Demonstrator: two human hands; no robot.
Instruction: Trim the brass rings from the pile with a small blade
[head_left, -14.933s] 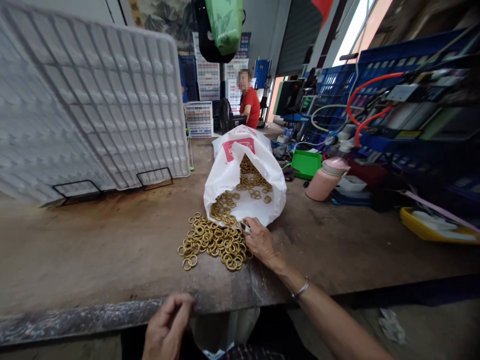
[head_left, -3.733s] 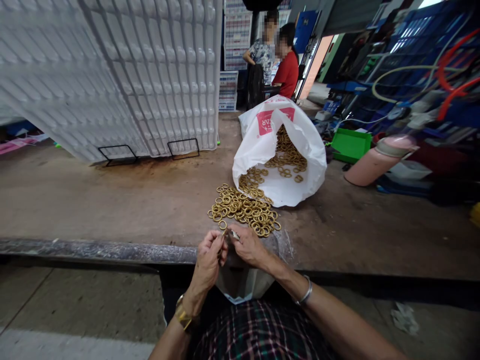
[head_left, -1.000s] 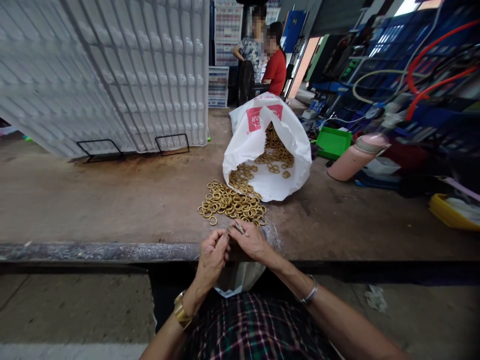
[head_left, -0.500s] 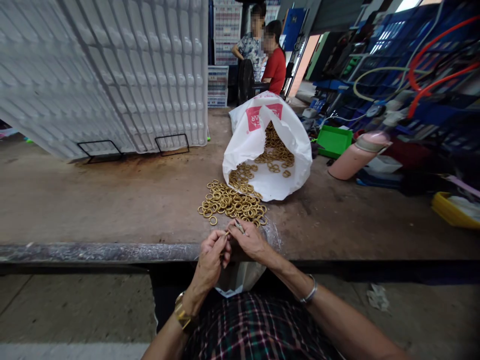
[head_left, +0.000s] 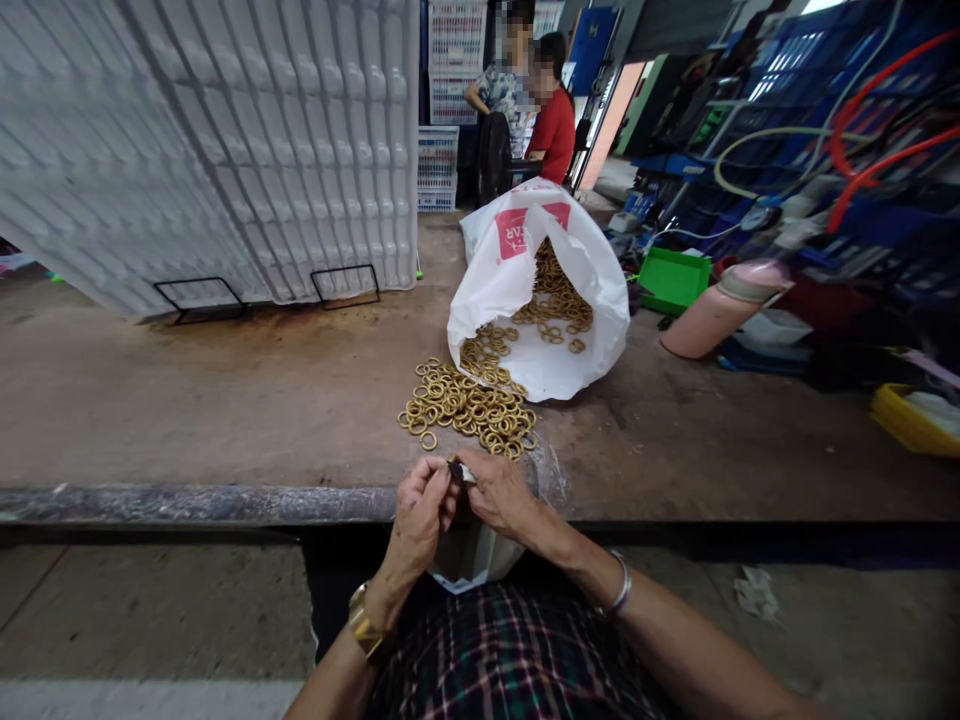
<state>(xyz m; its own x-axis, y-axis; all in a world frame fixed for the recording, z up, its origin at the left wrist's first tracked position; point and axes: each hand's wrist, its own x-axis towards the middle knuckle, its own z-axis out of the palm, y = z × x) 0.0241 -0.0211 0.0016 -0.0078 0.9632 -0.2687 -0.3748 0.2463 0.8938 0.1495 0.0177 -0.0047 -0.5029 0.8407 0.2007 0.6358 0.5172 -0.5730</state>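
Over the table's front edge, my left hand (head_left: 421, 503) is closed in a pinch on a brass ring (head_left: 452, 459), mostly hidden by fingers. My right hand (head_left: 499, 492) touches it from the other side, closed on a small tool (head_left: 464, 474) with a dark tip and a pale body; its exact kind is unclear. The dark tip lies against the ring and my left fingertips. Just beyond the hands lies a pile of brass rings (head_left: 469, 405). It spills from the mouth of a white sack (head_left: 570, 375) lying on its side with more rings inside.
White ribbed trays (head_left: 300, 150) lean in black wire stands on the table (head_left: 187, 420) at left. Rightward stand a green tray (head_left: 675, 281), a pink bottle (head_left: 712, 315) and a yellow basket (head_left: 911, 420). Two people (head_left: 555, 130) are at the back, near stacked crates (head_left: 437, 165).
My right hand has turned the small tool, so its dark tip now points left onto the ring at my left fingertips. My left hand stays nearly in place.
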